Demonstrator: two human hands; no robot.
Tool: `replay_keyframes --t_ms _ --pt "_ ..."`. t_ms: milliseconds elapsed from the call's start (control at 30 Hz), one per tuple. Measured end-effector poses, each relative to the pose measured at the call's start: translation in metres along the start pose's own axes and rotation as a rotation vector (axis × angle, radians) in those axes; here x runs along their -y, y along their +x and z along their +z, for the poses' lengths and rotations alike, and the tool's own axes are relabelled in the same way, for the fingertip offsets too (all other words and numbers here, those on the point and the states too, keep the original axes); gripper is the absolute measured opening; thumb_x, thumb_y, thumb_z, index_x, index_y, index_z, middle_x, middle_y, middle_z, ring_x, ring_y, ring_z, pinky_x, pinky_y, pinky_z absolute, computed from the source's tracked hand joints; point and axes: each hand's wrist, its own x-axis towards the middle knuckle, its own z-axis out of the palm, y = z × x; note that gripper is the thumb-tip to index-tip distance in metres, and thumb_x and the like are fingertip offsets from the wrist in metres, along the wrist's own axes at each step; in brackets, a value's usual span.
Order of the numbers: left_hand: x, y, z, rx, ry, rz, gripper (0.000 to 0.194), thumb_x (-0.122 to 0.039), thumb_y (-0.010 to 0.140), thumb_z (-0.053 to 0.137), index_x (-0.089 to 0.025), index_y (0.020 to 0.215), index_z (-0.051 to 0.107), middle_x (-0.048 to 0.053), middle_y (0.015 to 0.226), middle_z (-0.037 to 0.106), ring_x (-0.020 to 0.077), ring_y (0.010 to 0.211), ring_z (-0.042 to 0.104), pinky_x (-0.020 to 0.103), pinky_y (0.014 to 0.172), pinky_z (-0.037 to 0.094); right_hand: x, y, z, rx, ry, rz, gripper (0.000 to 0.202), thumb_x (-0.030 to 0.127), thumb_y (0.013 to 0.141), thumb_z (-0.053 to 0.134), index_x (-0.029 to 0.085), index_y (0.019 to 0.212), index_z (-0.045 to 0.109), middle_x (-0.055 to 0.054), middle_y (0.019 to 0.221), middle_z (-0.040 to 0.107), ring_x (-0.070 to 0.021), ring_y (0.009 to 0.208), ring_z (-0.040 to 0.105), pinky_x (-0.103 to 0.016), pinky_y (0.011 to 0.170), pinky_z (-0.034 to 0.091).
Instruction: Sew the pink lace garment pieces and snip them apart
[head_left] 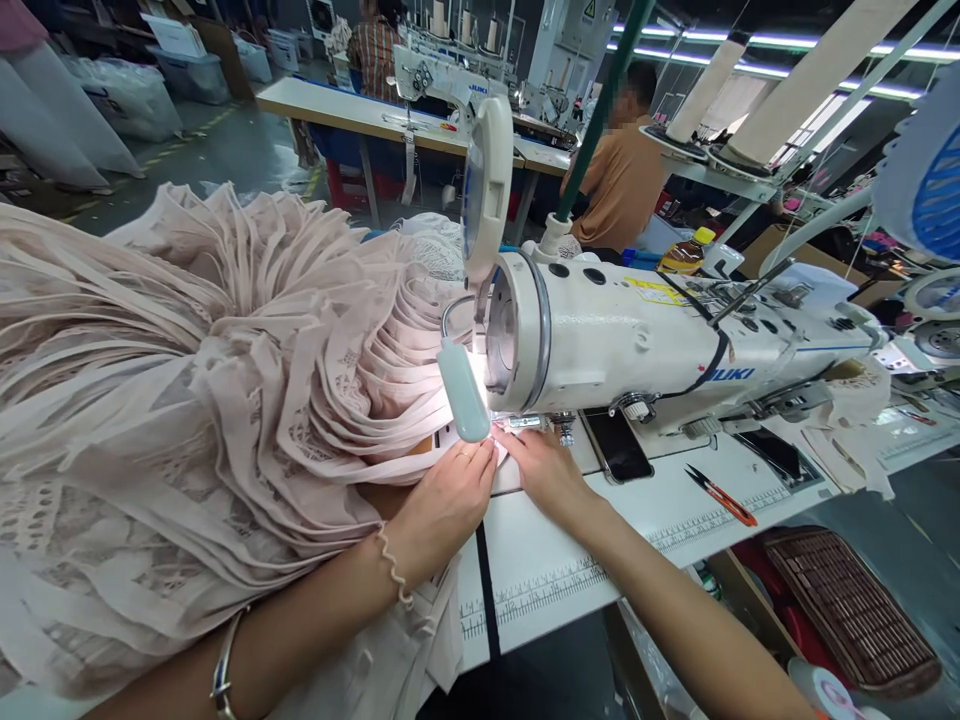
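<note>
Both of my hands meet at the needle area of a white sewing machine (600, 330). My left hand (454, 490) has its fingers pressed together on the edge of pale pink lace fabric (300, 400), just below a light-green lamp (463, 390). From the other side, my right hand (547, 470) reaches under the machine head, thumb and fingertips closed on a small part of the same fabric. The needle is hidden behind the lamp and machine head. Gathered layers of the fabric pile up across the left side and hang over the table edge.
On the white table (540, 560) lie a dark phone (616, 447) and orange thread snips (721, 495) right of my hand. A round white fan (487, 190) stands before the machine head. A brown woven basket (847, 600) is below right. Two people sit farther back.
</note>
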Motion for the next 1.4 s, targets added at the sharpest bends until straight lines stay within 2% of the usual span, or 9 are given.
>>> replay_keyframes --t_ms 167,500,700,833,933,1033,1133,1267,1400 --pt "0.002 0.001 0.005 -0.014 -0.003 -0.033 0.043 -0.001 0.092 0.024 0.000 0.124 0.053 0.023 0.119 0.063 0.0275 0.115 0.059 0.046 0.098 0.045 0.002 0.004 -0.007 0.100 0.005 0.040 0.052 -0.001 0.085 0.037 0.026 0.123 0.060 -0.007 0.097 0.065 -0.0230 0.090 0.061 -0.045 0.100 0.038" --pt "0.003 0.004 0.004 -0.021 0.072 -0.051 0.037 -0.002 0.093 0.029 -0.001 0.120 0.056 0.019 0.110 0.067 0.0256 0.107 0.062 0.039 0.093 0.047 0.004 0.007 -0.009 0.185 -0.001 0.059 0.056 -0.004 0.082 0.036 0.025 0.125 0.058 -0.009 0.096 0.066 -0.0262 0.096 0.061 -0.048 0.098 0.039" --pt "0.002 0.004 0.006 -0.062 0.107 -0.049 0.038 -0.001 0.093 0.028 0.003 0.121 0.053 0.021 0.109 0.066 0.0271 0.105 0.062 0.040 0.090 0.047 0.004 0.009 -0.009 0.217 0.000 0.072 0.056 -0.004 0.081 0.037 0.025 0.123 0.059 -0.007 0.094 0.066 -0.0235 0.087 0.062 -0.047 0.097 0.040" --pt "0.001 0.003 0.002 -0.071 0.129 -0.036 0.037 -0.001 0.092 0.030 0.001 0.122 0.052 0.021 0.112 0.065 0.0276 0.107 0.062 0.041 0.090 0.047 0.004 0.008 -0.006 0.141 0.036 0.058 0.052 -0.003 0.080 0.037 0.023 0.116 0.064 -0.008 0.095 0.067 -0.0250 0.088 0.062 -0.043 0.092 0.045" --pt "0.006 0.001 -0.005 -0.015 0.143 -0.016 0.033 0.003 0.089 0.032 -0.005 0.104 0.061 0.018 0.107 0.067 0.0263 0.104 0.063 0.040 0.092 0.047 0.002 0.005 0.000 0.003 0.126 0.056 0.050 -0.002 0.079 0.036 0.023 0.110 0.067 -0.008 0.097 0.068 -0.0251 0.093 0.061 -0.040 0.089 0.047" --pt "0.016 -0.001 -0.012 -0.009 0.078 -0.026 0.031 0.003 0.088 0.033 -0.011 0.090 0.061 0.015 0.103 0.068 0.0246 0.100 0.064 0.039 0.093 0.048 -0.004 0.001 0.007 -0.116 0.311 0.033 0.050 0.000 0.082 0.034 0.025 0.110 0.068 -0.005 0.099 0.069 -0.0211 0.093 0.062 -0.034 0.084 0.050" --pt "0.028 -0.004 -0.013 -0.046 -0.088 -0.026 0.027 -0.002 0.090 0.036 -0.013 0.101 0.058 0.012 0.109 0.066 0.0220 0.105 0.062 0.036 0.095 0.050 -0.008 -0.002 0.012 -0.152 0.436 0.043 0.047 0.004 0.086 0.036 0.028 0.109 0.070 -0.002 0.101 0.070 -0.0190 0.092 0.064 -0.033 0.083 0.051" --pt "0.035 -0.005 -0.007 -0.139 -0.208 -0.004 0.034 -0.004 0.093 0.033 -0.016 0.118 0.053 0.009 0.119 0.063 0.0197 0.116 0.057 0.034 0.098 0.048 -0.010 -0.003 0.015 -0.159 0.427 0.011 0.045 0.004 0.087 0.040 0.029 0.111 0.069 -0.001 0.109 0.070 -0.0194 0.101 0.064 -0.036 0.090 0.050" --pt "0.032 -0.002 -0.004 -0.172 -0.175 -0.092 0.029 -0.010 0.095 0.035 -0.017 0.108 0.060 0.008 0.108 0.066 0.0223 0.107 0.059 0.033 0.087 0.051 -0.011 -0.004 0.013 -0.207 0.392 -0.090 0.045 0.003 0.087 0.040 0.026 0.114 0.068 -0.003 0.120 0.068 -0.0189 0.109 0.062 -0.036 0.097 0.047"
